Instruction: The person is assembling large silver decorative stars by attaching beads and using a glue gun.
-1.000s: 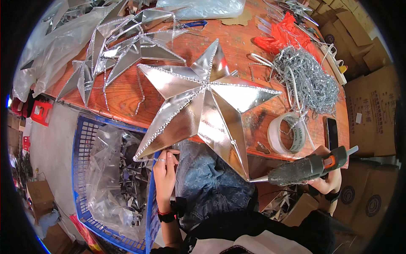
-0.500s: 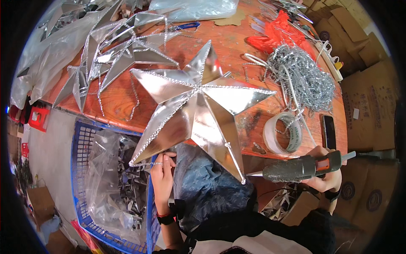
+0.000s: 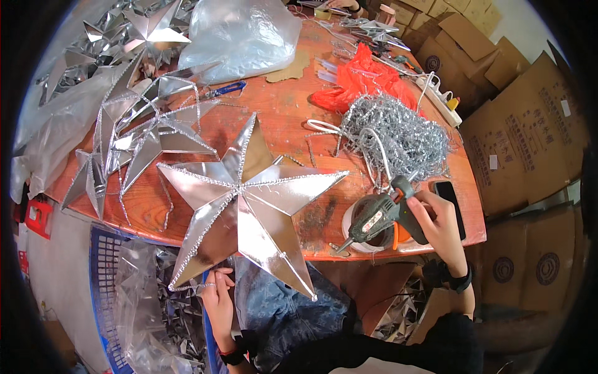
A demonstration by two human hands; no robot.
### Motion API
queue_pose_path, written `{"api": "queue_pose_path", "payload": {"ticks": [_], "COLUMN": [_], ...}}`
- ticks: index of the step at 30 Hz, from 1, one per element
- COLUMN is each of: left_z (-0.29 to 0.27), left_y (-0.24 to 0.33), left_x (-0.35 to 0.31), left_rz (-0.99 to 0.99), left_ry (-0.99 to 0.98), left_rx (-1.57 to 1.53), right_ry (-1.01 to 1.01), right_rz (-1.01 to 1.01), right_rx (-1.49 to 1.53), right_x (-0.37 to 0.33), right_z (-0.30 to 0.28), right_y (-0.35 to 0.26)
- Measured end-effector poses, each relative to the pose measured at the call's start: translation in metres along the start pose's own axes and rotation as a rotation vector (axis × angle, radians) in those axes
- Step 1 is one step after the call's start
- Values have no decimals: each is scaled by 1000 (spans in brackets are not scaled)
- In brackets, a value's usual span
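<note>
A large silver five-pointed star (image 3: pixel 261 215) lies at the table's front edge, its lower points jutting over my lap. Shiny silver cord runs along several of its ridges. At the lower left point, my left hand (image 3: pixel 218 305) pinches the loose end of the silver cord (image 3: pixel 192 287), fingers closed. My right hand (image 3: pixel 441 225) grips a dark glue gun (image 3: pixel 377 217), its nozzle pointing down and left. The gun is over a roll of tape (image 3: pixel 351 225), mostly hidden beneath it, and apart from the star.
More silver stars (image 3: pixel 152 134) lie at the left, near a blue-handled cutter (image 3: pixel 227 88). A tangled silver cord pile (image 3: pixel 398 134), red plastic bag (image 3: pixel 367 78) and phone (image 3: pixel 450 202) are on the right. A blue basket (image 3: pixel 107 280) stands below left. Another person's hand (image 3: pixel 341 3) shows far off.
My right hand has carried the glue gun from beside the star's lower right tip up and over the tape roll. The left hand keeps its pinch on the cord. The whole view has shifted.
</note>
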State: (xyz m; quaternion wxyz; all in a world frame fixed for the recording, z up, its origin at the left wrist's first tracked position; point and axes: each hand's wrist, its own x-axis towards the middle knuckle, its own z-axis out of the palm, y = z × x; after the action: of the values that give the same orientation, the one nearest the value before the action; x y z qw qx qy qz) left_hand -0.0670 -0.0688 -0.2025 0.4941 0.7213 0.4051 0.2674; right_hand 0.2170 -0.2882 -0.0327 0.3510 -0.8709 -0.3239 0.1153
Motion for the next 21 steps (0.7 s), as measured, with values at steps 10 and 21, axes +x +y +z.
{"api": "queue_pose_path", "payload": {"ticks": [10,21], "left_z": [-5,-4], "left_y": [-4,-4], "left_x": [1,-2], "left_rz": [-22,8], "left_ry": [15,-12], "left_rx": [-16,-34], "right_ry": [230,164], "right_rz": [-201,-394], "right_rx": [-171,-557], "right_x": [42,106], "right_z": [-51,-70], "right_y": [9,20]}}
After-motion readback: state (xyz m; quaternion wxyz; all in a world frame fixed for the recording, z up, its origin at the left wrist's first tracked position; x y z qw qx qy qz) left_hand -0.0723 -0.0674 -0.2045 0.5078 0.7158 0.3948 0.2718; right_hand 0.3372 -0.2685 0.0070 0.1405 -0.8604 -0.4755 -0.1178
